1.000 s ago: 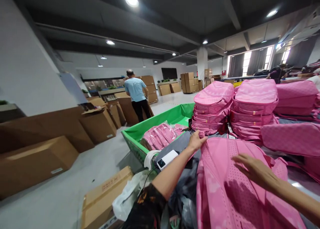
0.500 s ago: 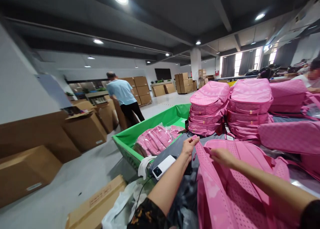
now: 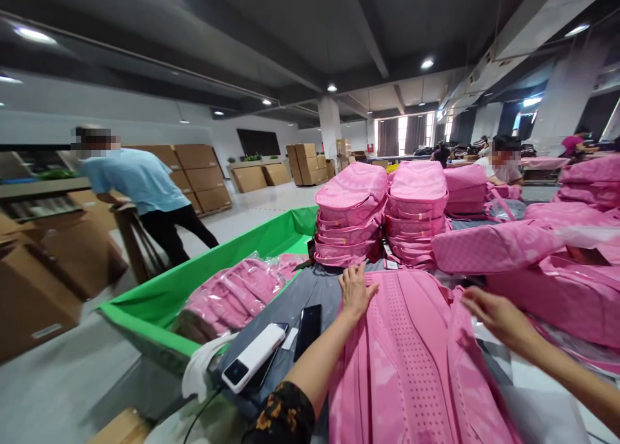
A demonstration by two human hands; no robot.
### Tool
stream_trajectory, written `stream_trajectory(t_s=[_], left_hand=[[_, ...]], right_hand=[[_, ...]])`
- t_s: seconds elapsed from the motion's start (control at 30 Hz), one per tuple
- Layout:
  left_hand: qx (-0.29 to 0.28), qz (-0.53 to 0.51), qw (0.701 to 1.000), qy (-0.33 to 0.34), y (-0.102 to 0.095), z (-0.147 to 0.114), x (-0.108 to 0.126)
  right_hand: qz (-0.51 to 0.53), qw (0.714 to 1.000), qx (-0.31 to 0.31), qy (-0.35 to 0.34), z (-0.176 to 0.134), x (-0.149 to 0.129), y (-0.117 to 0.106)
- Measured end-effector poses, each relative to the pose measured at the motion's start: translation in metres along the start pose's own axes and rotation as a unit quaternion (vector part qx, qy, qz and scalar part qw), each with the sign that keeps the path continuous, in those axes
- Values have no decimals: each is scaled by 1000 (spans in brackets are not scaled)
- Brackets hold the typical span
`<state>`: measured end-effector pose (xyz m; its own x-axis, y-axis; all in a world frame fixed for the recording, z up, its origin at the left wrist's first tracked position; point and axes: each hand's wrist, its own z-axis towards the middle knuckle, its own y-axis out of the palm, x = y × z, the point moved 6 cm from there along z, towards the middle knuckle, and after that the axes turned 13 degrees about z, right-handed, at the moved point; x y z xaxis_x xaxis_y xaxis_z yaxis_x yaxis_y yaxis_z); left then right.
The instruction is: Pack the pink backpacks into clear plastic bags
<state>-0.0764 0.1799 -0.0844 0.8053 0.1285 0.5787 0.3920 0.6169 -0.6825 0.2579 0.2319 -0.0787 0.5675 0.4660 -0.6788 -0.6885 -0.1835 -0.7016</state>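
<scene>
A pink backpack (image 3: pixel 416 360) lies in front of me with its perforated back panel facing up. My left hand (image 3: pixel 357 293) rests on its upper left edge, fingers apart and lying on the fabric. At the right side, my right hand (image 3: pixel 501 318) has its fingers closed at the upper end of a pink shoulder strap (image 3: pixel 462 340). The fingertips partly hide the grip there. Left of the backpack, a white power bank (image 3: pixel 254 357) and a black phone (image 3: pixel 308 327) lie on the grey table cover (image 3: pixel 285 308).
Stacked pink backpacks (image 3: pixel 351 214) stand behind. A green bin (image 3: pixel 145 318) at left holds plastic-wrapped pink goods (image 3: pixel 232 292). More pink bags (image 3: pixel 557 295) lie right. A person in light blue (image 3: pixel 140 179) bends near cardboard boxes (image 3: pixel 48 263); another person (image 3: pixel 504 166) sits farther back.
My left hand has let go of the left strap edge and lies on the backpack. My right hand has moved right to the other strap. The view has turned right.
</scene>
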Motion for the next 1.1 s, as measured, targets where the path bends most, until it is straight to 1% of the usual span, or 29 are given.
stream_trajectory(t_s=[0.03,0.07,0.1,0.13,0.17,0.2,0.27,0.33,0.4,0.47,0.53,0.57,0.6,0.67,0.73,0.77,0.8,0.83,0.9,0.97,1.0,1.03,1.1], left_hand=[[-8,46,998,47,1,2,14],[-25,82,992,96,6,3,29],[-49,102,984,140,13,5,44],[-75,102,977,174,21,6,59],[-97,94,971,199,31,8,74],[-113,82,966,218,41,9,88],[-132,59,958,249,62,10,115],[-147,30,943,297,83,10,142],[-162,23,913,373,98,8,169],[-180,47,876,445,106,6,189],[-191,75,850,486,102,4,199],[-185,90,842,499,94,3,199],[-166,111,837,509,83,0,198],[-105,181,832,514,57,-15,189],[-56,258,829,492,30,-45,173],[-54,281,829,481,20,-65,164],[-67,295,827,475,11,-89,154],[-93,299,823,475,5,-115,144],[-158,295,811,480,-1,-166,126],[-207,286,803,480,-3,-207,111],[-229,268,805,477,-3,-222,105],[-253,236,817,461,-3,-234,100],[-291,160,856,395,-3,-246,90]], right_hand=[[-24,997,26,68,17,13,-11],[-40,989,43,132,33,25,-17],[-45,981,46,181,48,34,-18],[-41,978,38,203,62,38,-15],[-33,978,26,203,73,38,-9],[-29,982,23,186,82,34,-5],[-36,989,48,136,87,18,-5],[-22,994,91,63,76,-4,-16],[12,993,114,-9,56,-25,-28],[47,991,114,-42,34,-35,-39],[68,990,115,-37,18,-35,-47],[78,989,124,-32,12,-33,-51],[90,986,137,-30,9,-31,-55],[128,977,167,-31,10,-27,-63],[185,967,174,-29,18,-26,-64],[217,963,157,-23,24,-28,-60],[245,961,125,-15,31,-31,-52],[269,960,79,-5,39,-35,-41],[299,954,-29,8,53,-47,-14],[310,944,-116,6,65,-56,9],[312,939,-142,1,71,-58,17],[307,938,-160,-4,79,-59,24],[263,949,-172,-22,95,-55,34]])
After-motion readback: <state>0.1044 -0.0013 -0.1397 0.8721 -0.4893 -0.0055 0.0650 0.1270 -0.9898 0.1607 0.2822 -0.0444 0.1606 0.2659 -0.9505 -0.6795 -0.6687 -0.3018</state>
